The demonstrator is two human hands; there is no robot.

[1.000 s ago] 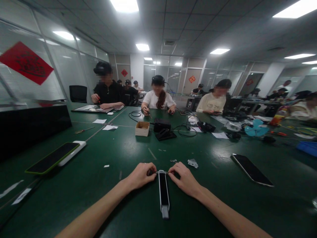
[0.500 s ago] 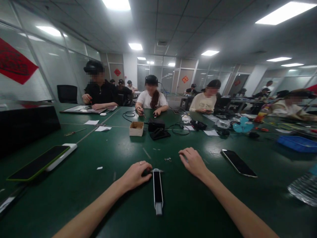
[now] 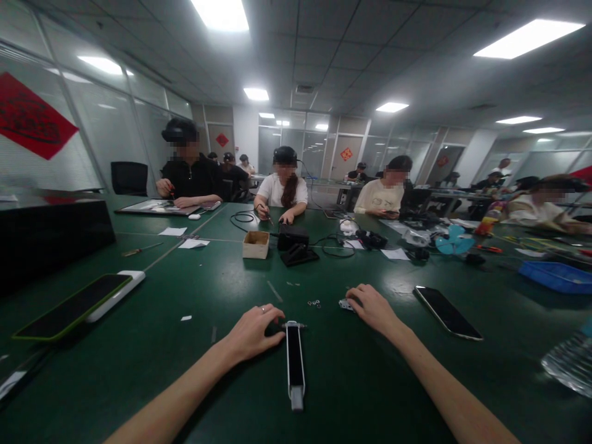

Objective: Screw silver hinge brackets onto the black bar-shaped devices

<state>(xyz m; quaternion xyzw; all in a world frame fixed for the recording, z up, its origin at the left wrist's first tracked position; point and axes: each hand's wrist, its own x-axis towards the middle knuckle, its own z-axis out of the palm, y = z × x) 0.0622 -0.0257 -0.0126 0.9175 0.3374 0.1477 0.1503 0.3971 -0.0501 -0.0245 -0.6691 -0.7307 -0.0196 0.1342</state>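
My left hand (image 3: 256,331) rests on the green table (image 3: 222,394) with bent fingers around a dark-handled thin tool that looks like a screwdriver; the handle is mostly hidden. Its metal shaft (image 3: 302,325) shows across the top end of a slim white device with a black face (image 3: 295,357), which lies lengthwise before me. Over to the right, my right hand (image 3: 371,308) has curled fingers on a small silver-grey metal part (image 3: 345,304), its left end sticking out. Between the hands lie several tiny shiny rings or nuts (image 3: 314,303).
A phone (image 3: 448,312) lies at right, beyond it a blue tray (image 3: 557,276) and a clear bottle (image 3: 571,354). At left, a green-edged phone (image 3: 74,306) leans on a white block. A small box (image 3: 256,245) and black stand (image 3: 296,246) are ahead. Co-workers sit across.
My right hand has shifted right and slightly towards me, and the metal part now shows under its fingertips. My left hand and the white device stay in place. The view has tilted up slightly.
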